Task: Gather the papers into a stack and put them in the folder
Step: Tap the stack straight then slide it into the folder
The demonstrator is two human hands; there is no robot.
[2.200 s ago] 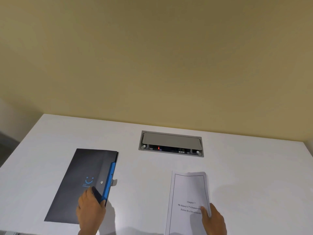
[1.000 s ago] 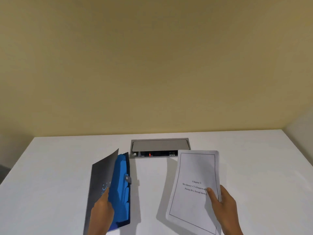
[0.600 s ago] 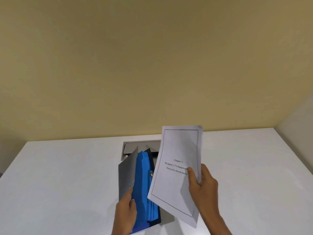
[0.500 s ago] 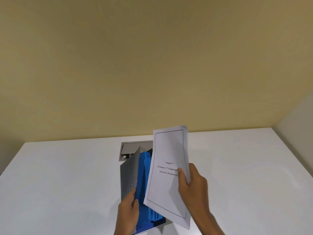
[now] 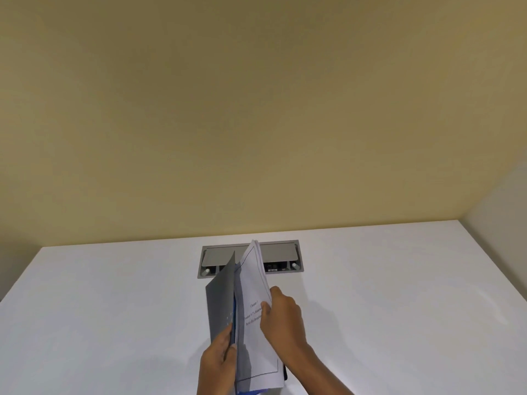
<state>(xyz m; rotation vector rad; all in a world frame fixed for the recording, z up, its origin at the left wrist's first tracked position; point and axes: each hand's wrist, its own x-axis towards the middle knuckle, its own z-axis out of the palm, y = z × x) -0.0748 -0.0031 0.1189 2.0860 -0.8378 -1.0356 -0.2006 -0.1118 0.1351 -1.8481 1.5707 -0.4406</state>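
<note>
A grey folder (image 5: pixel 221 297) with a blue inside stands open at the table's near middle. My left hand (image 5: pixel 218 366) grips its front cover near the bottom and holds it apart. A stack of white printed papers (image 5: pixel 255 332) stands tilted in the folder's opening, right behind the cover. My right hand (image 5: pixel 283 317) pinches the stack at its right edge, thumb on the printed page. Most of the blue inside is hidden by the papers; only a thin blue strip shows along the cover's edge.
A white table (image 5: pixel 114 309) carries everything. A grey metal cable box (image 5: pixel 279 256) with sockets is sunk into it just behind the folder. A beige wall (image 5: pixel 256 109) rises behind the table; a paler side wall (image 5: pixel 502 206) stands at the right.
My right hand has brought the papers left and down, from beside the open folder into its opening. My left hand still holds the cover, now closer to the papers.
</note>
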